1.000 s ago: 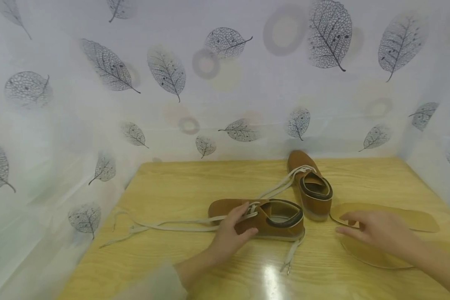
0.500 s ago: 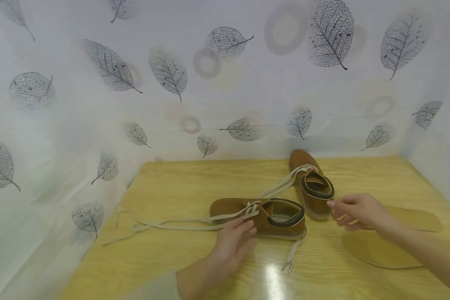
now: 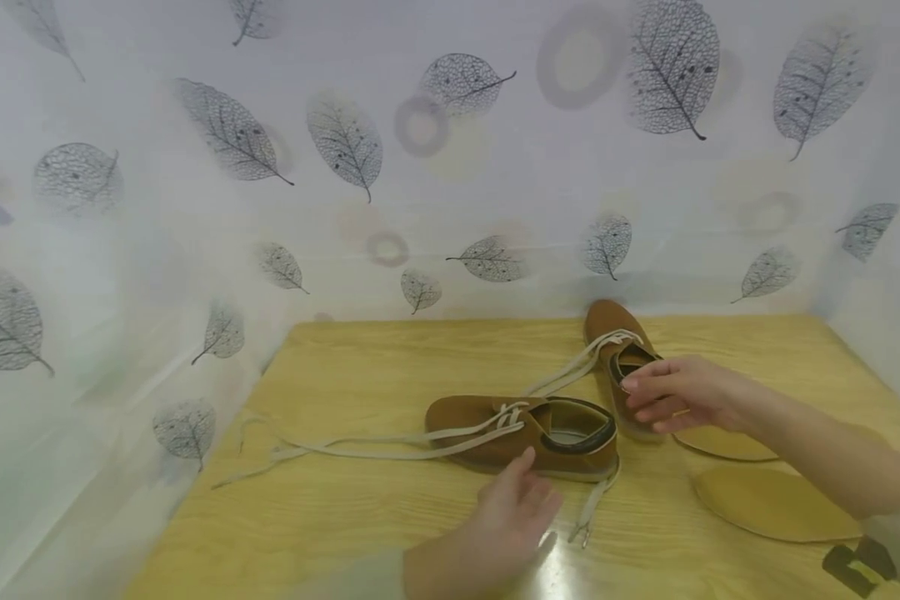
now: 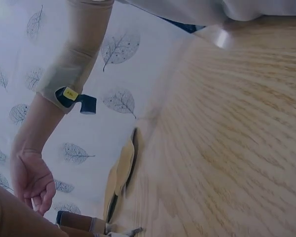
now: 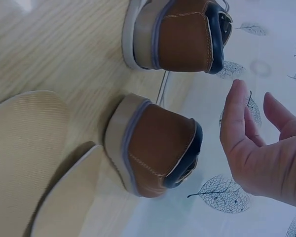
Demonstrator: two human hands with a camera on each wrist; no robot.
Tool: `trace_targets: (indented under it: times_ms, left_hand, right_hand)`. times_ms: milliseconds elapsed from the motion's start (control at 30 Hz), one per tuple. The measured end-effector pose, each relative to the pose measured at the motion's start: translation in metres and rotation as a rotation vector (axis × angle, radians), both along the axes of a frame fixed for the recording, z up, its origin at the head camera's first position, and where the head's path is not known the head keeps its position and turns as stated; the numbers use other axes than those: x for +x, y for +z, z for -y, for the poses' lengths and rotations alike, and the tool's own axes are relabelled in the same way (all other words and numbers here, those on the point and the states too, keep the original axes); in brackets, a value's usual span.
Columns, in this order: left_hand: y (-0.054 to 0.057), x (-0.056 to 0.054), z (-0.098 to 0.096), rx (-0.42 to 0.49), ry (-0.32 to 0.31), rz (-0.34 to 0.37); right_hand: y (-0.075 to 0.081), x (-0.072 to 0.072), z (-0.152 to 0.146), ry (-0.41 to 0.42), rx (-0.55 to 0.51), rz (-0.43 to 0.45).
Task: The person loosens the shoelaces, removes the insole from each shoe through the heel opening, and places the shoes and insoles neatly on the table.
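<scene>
A brown lace-up shoe [image 3: 465, 417] lies sideways on the table, toe to the left, its long pale laces [image 3: 390, 446] trailing leftward. My left hand [image 3: 513, 517] is just in front of its side, fingers loosely extended and holding nothing. Behind to the right stands a second brown shoe [image 3: 607, 321], toe toward the wall. Over its heel and opening hovers my right hand [image 3: 690, 396], hiding part of the shoe. In the right wrist view the right thumb and fingers [image 5: 234, 118] are spread apart with nothing between them, above the two shoe heels.
Two tan insoles [image 3: 780, 504] lie at the right, partly covered by the right forearm. A pair of lace ends [image 3: 587, 508] hangs from the near shoe's heel. Leaf-printed white sheeting [image 3: 390, 208] rises behind the wooden table [image 3: 330, 517] and on its sides.
My left hand has let go of the front shoe's laces and drawn back toward me. My right hand has moved up and left from the insoles to the rear shoe.
</scene>
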State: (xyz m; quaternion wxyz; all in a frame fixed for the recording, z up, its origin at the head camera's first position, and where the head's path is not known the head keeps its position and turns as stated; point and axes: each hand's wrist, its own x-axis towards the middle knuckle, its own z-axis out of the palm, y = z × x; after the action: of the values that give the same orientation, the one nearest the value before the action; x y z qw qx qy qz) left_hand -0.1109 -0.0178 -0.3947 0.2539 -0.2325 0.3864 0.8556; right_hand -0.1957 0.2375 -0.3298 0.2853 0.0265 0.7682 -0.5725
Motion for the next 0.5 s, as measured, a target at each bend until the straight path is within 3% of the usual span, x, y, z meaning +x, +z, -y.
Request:
trace_targets:
  times_ms: [100, 167, 367, 500]
  left_hand:
    - [-0.002, 0.001, -0.012, 0.040, 0.091, 0.028]
    - [-0.002, 0.001, -0.019, 0.118, 0.125, 0.051]
    - [-0.001, 0.001, -0.031, 0.286, 0.118, 0.138]
    - [-0.002, -0.001, -0.037, 0.246, 0.120, 0.133]
  right_hand:
    - [0.002, -0.007, 0.009, 0.042, 0.009, -0.022]
    - [0.003, -0.012, 0.017, 0.070, 0.027, -0.038]
    - [0.004, -0.024, 0.040, 0.146, 0.067, -0.095]
    - [0.004, -0.033, 0.052, 0.219, 0.163, -0.168]
